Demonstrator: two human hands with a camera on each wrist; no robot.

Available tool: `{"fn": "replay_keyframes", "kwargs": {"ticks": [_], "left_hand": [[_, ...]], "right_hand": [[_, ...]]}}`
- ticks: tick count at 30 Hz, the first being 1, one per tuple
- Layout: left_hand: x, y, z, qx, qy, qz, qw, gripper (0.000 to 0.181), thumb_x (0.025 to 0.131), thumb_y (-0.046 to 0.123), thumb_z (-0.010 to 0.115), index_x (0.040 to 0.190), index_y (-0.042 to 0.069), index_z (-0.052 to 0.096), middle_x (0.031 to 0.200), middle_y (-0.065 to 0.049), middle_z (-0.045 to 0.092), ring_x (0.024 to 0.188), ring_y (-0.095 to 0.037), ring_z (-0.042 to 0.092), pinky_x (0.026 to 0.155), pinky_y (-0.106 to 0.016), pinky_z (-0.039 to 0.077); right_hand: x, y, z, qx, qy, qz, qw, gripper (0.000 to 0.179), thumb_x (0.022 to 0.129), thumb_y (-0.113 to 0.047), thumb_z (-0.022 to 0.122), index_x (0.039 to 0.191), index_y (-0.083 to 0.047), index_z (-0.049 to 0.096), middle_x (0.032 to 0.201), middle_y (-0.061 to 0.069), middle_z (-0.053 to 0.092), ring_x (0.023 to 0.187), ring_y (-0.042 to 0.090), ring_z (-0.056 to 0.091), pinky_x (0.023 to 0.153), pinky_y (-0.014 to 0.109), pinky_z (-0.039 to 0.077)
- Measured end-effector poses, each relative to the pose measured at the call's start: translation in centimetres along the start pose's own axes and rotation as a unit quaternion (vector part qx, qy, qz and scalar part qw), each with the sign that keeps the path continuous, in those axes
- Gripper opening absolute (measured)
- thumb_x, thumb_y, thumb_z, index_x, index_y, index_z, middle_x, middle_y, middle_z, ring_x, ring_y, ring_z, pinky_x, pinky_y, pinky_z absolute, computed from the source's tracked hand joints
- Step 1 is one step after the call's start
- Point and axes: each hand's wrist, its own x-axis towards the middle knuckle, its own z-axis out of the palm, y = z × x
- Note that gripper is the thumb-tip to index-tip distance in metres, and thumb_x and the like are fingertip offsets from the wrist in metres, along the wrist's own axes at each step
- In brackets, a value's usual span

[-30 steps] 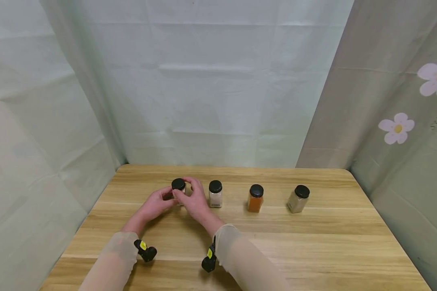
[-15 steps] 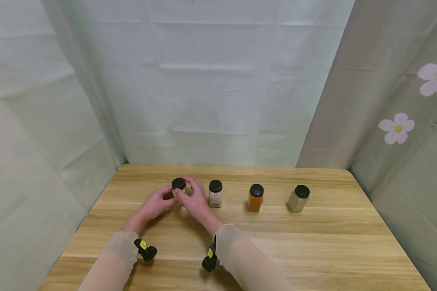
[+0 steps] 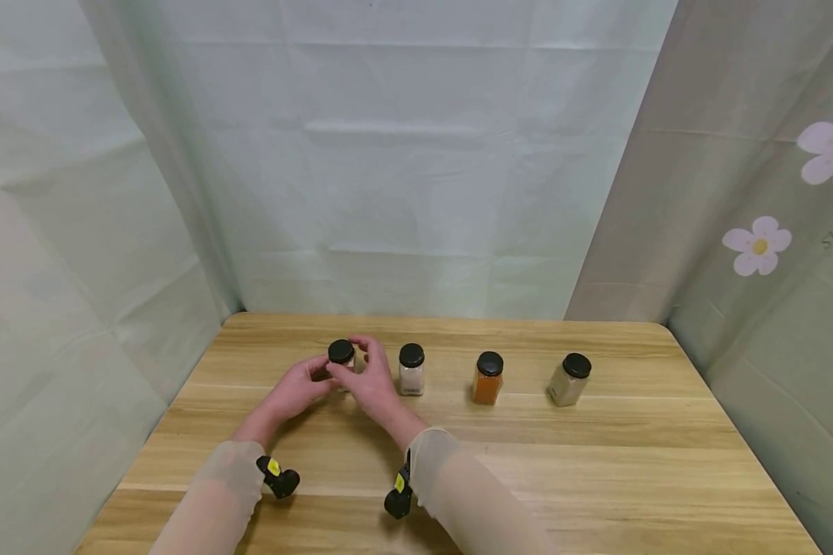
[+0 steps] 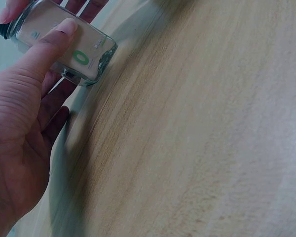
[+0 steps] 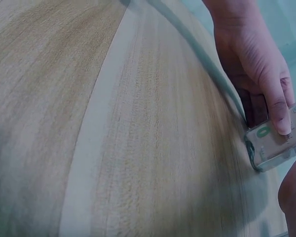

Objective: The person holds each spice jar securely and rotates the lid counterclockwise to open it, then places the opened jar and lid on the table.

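Observation:
Near the back left of the table, in the head view, a glass spice jar (image 3: 342, 352) with a black lid stands between both hands. My left hand (image 3: 301, 387) grips the jar's lower body, its thumb (image 4: 64, 30) lying along the pale contents near a green label mark. My right hand (image 3: 373, 385) reaches in from the other side, thumb and forefinger around the black lid (image 4: 3, 30). Only the jar's base end shows in the right wrist view, where the left thumb (image 5: 281, 121) presses the glass. Both hands hide much of the jar in the head view.
To the right, a row of capped jars stands on the wooden table (image 3: 597, 478): one with white contents (image 3: 411, 378), an orange one (image 3: 487, 385) and a greyish-beige one (image 3: 567, 385). Pale curtains (image 3: 403, 193) hang behind and at the sides.
The right thumb and forefinger have shifted slightly around the lid, the thumb now a little lower and farther left. The left hand keeps its grip; the other jars have not moved.

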Motion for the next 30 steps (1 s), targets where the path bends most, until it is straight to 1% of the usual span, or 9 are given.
{"fn": "replay_keyframes", "kwargs": {"ticks": [4,9,10,13,17,19,23,30], "left_hand": [[-0.1,0.2,0.0,0.002,0.001,0.000,1.0000,0.049,0.097,0.017,0.073,0.144,0.008,0.059,0.144,-0.013,0.059,0.135,-0.031,0.051,0.107,-0.050,0.041],[-0.1,0.5,0.2,0.001,0.007,0.002,1.0000,0.051,0.098,0.014,0.072,0.145,0.006,0.057,0.144,-0.016,0.058,0.135,-0.035,0.050,0.109,-0.055,0.039],[-0.2,0.8,0.3,0.000,0.009,0.003,1.0000,0.050,0.098,0.012,0.071,0.145,0.005,0.057,0.144,-0.018,0.057,0.135,-0.036,0.050,0.109,-0.056,0.039],[-0.6,2.2,0.2,-0.002,0.008,0.007,0.9999,0.049,0.097,0.011,0.071,0.144,0.001,0.057,0.142,-0.021,0.058,0.134,-0.039,0.050,0.108,-0.057,0.039],[-1.2,4.0,0.0,-0.006,0.000,0.001,1.0000,0.049,0.097,0.012,0.072,0.142,0.000,0.058,0.141,-0.021,0.059,0.132,-0.039,0.052,0.107,-0.056,0.040],[-1.3,4.4,0.0,-0.010,-0.004,-0.003,0.9999,0.049,0.097,0.014,0.072,0.142,0.000,0.058,0.141,-0.020,0.059,0.133,-0.039,0.052,0.108,-0.056,0.040],[-1.4,4.6,-0.1,-0.013,-0.006,-0.002,0.9999,0.047,0.097,0.016,0.073,0.140,0.002,0.060,0.140,-0.019,0.060,0.132,-0.040,0.052,0.107,-0.058,0.040],[-1.4,4.2,0.0,0.003,-0.001,-0.004,1.0000,0.048,0.098,0.017,0.072,0.142,0.003,0.059,0.135,-0.018,0.063,0.130,-0.039,0.054,0.106,-0.057,0.042]], "right_hand": [[0.1,0.2,0.1,0.008,0.009,0.004,0.9999,0.057,0.090,-0.030,0.081,0.136,-0.013,0.052,0.137,0.001,0.048,0.136,0.034,0.042,0.113,0.052,0.032],[0.1,0.2,0.1,0.006,0.011,0.005,0.9999,0.054,0.091,-0.031,0.080,0.134,-0.012,0.052,0.137,0.002,0.047,0.137,0.035,0.042,0.114,0.052,0.031],[0.1,0.1,0.0,0.005,0.010,0.005,0.9999,0.054,0.092,-0.030,0.080,0.135,-0.012,0.052,0.138,0.002,0.047,0.137,0.034,0.042,0.114,0.052,0.031],[0.1,0.2,0.0,-0.003,0.007,0.003,1.0000,0.056,0.092,-0.031,0.079,0.137,-0.011,0.052,0.139,0.003,0.046,0.138,0.034,0.041,0.115,0.052,0.031],[0.1,0.2,-0.1,-0.024,0.004,0.001,0.9997,0.055,0.094,-0.033,0.077,0.138,-0.011,0.052,0.142,0.004,0.047,0.138,0.036,0.041,0.114,0.051,0.033],[0.0,0.2,-0.1,-0.035,0.002,-0.001,0.9994,0.056,0.094,-0.034,0.075,0.139,-0.010,0.053,0.143,0.005,0.047,0.138,0.036,0.041,0.114,0.051,0.034],[0.0,0.1,-0.2,-0.058,-0.001,-0.004,0.9983,0.056,0.096,-0.035,0.073,0.142,-0.010,0.053,0.145,0.005,0.046,0.139,0.034,0.041,0.112,0.048,0.036],[-0.3,0.0,-0.2,-0.085,-0.004,-0.016,0.9962,0.048,0.100,-0.036,0.068,0.142,-0.017,0.055,0.147,0.002,0.045,0.141,0.020,0.037,0.113,0.047,0.035]]}}
